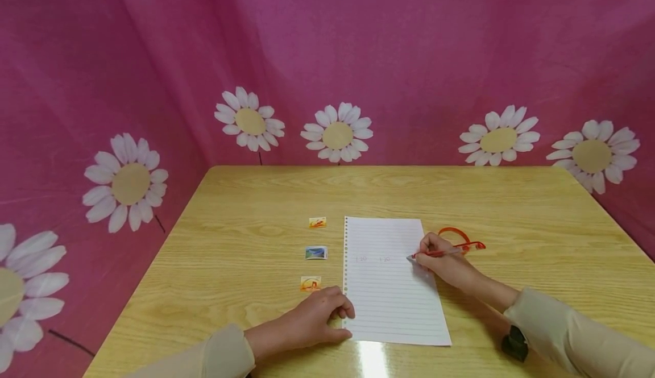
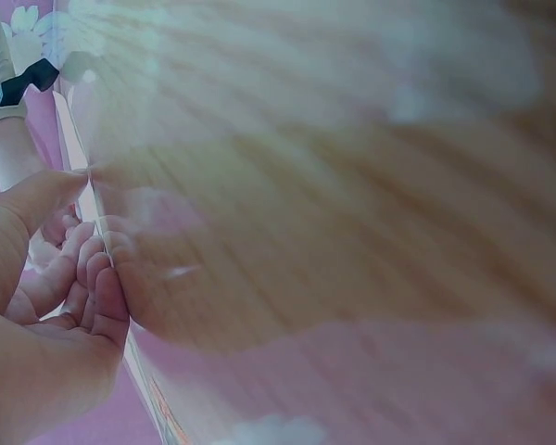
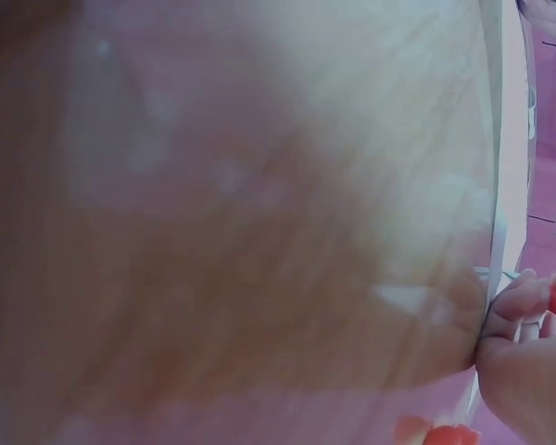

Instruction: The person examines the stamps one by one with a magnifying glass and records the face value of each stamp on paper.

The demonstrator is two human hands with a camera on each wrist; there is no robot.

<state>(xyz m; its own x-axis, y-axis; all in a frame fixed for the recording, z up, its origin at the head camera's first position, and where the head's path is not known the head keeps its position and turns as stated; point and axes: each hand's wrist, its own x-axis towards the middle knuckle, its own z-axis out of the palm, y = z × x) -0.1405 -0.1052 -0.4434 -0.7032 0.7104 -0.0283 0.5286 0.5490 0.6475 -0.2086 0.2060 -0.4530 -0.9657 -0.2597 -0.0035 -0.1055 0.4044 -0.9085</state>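
Observation:
In the head view a lined sheet of loose-leaf paper (image 1: 394, 304) lies on the table, punched holes down its left side. My right hand (image 1: 447, 261) pinches a red pen (image 1: 440, 252), its grey tip at the paper's surface near the right edge. Two small groups of faint marks (image 1: 385, 260) sit on the same line, left of the tip. My left hand (image 1: 319, 318) rests at the sheet's lower left edge, fingers loosely bent, holding nothing. In the left wrist view its fingers (image 2: 107, 301) touch the surface. The right wrist view shows the curled right fingers (image 3: 514, 306) beside the red barrel.
Left of the sheet, small stamp-like pictures stand in a column: a yellow one (image 1: 317, 223), a blue one (image 1: 316, 253) and another yellow one (image 1: 310, 282) close to my left hand. A red curved strip (image 1: 455, 231) lies behind my right hand. Flowered pink cloth (image 1: 399, 54) surrounds the wooden table (image 1: 245, 224).

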